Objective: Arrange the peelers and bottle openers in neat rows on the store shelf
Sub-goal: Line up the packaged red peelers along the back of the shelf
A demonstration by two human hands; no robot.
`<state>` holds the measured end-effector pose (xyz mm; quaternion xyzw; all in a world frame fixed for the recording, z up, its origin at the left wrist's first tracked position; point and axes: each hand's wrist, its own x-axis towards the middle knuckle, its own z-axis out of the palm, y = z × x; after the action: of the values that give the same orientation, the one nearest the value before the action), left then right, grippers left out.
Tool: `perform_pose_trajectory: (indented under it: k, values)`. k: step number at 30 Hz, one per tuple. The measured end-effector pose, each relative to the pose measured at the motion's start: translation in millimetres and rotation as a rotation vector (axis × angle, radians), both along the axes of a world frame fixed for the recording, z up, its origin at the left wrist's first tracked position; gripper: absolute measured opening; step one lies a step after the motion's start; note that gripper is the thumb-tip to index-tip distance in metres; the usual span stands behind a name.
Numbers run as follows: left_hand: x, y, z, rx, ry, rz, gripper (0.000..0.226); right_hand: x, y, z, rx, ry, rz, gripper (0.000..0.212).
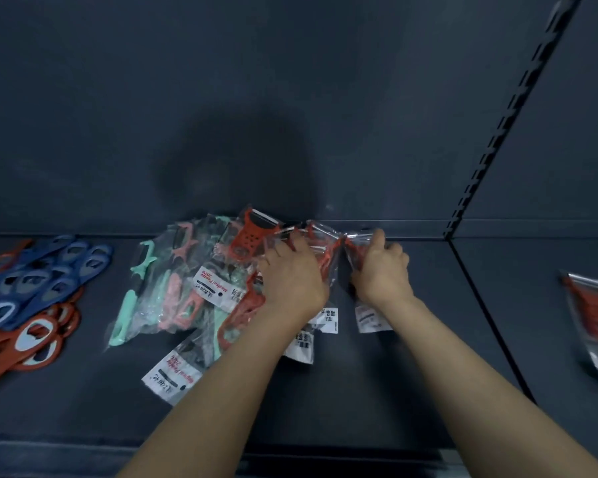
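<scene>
A loose heap of bagged peelers (187, 288), mint, pink and red in clear plastic sleeves, lies in the middle of the dark shelf (359, 391). My left hand (290, 277) rests on the heap's right side, fingers closed on a red bagged peeler (320, 250). My right hand (382, 267) grips another red bagged peeler (368, 312) just to the right, near the back wall. Blue and red bottle openers (32, 298) lie piled at the far left. Both hands cover most of what they hold.
On the neighbouring shelf section at the right edge lies one more bagged red peeler (594, 312). A slotted upright rail (497, 132) runs up the dark back wall (221, 98). The shelf's front lip (83, 450) is at the bottom.
</scene>
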<state>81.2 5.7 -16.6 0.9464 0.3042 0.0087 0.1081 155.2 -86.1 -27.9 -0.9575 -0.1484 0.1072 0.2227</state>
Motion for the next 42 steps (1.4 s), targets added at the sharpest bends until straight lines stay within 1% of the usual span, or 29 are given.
perform_pose_trajectory:
  k: [2, 3, 4, 5, 7, 8, 10, 12, 14, 15, 16, 18, 20, 22, 25, 28, 32, 34, 37, 39, 42]
  values:
    - [4, 3, -1, -0.098, -0.030, 0.037, 0.094, 5, -5, 2, -0.021, 0.031, -0.016, 0.079]
    - [6, 5, 0, -0.156, -0.040, 0.058, 0.094, 6, -8, 3, -0.028, 0.045, -0.024, 0.076]
    - [8, 8, 0, -0.230, -0.060, 0.074, 0.089, 8, -12, 3, -0.029, 0.051, -0.034, 0.073]
    - [9, 10, 1, -0.314, -0.100, 0.077, 0.076, 9, -15, 3, -0.026, 0.053, -0.048, 0.071]
    - [4, 13, 7, -0.460, -0.216, 0.062, 0.042, 11, -20, 4, 0.007, 0.049, -0.087, 0.073]
    - [1, 14, 11, -0.503, -0.288, 0.050, 0.031, 12, -21, 5, 0.036, 0.044, -0.103, 0.075]
    - [-7, 17, 20, -0.536, -0.417, 0.042, 0.026, 10, -18, 9, 0.097, 0.013, -0.117, 0.076]
    - [-16, 25, 27, -0.491, -0.531, 0.089, 0.030, 5, -12, 14, 0.158, -0.037, -0.117, 0.075]
    - [-23, 38, 27, -0.340, -0.576, 0.191, 0.041, 0, -3, 19, 0.222, -0.082, -0.098, 0.074]
    - [-26, 45, 26, -0.251, -0.547, 0.243, 0.047, -2, 3, 21, 0.247, -0.088, -0.078, 0.073]
    - [-29, 49, 25, -0.165, -0.481, 0.276, 0.054, -4, 9, 21, 0.262, -0.085, -0.053, 0.073]
    - [-34, 51, 20, -0.052, -0.314, 0.286, 0.065, -10, 20, 19, 0.264, -0.056, 0.006, 0.070]
    - [-37, 48, 17, 0.036, -0.200, 0.267, 0.072, -16, 29, 14, 0.219, -0.018, 0.054, 0.069]
    - [-37, 48, 15, 0.100, -0.141, 0.277, 0.076, -19, 34, 9, 0.142, -0.023, 0.076, 0.072]
    - [-35, 51, 15, 0.129, -0.134, 0.297, 0.074, -18, 36, 8, 0.130, 0.007, 0.069, 0.075]
    - [-35, 56, 14, 0.145, -0.208, 0.280, 0.066, -14, 35, 12, 0.154, 0.056, 0.050, 0.065]
    - [-37, 57, 18, 0.115, -0.293, 0.264, 0.059, -10, 32, 11, 0.148, 0.129, -0.024, 0.067]
    - [-38, 54, 21, 0.082, -0.327, 0.250, 0.056, -8, 29, 12, 0.145, 0.165, -0.062, 0.061]
    - [-38, 51, 26, 0.034, -0.402, 0.203, 0.057, -7, 21, 16, 0.163, 0.137, -0.112, 0.051]
    - [-36, 50, 31, 0.023, -0.441, 0.177, 0.058, -7, 14, 17, 0.183, 0.095, -0.142, 0.054]
    - [-34, 45, 37, -0.017, -0.450, 0.113, 0.057, -12, 4, 18, 0.248, 0.063, -0.161, 0.058]
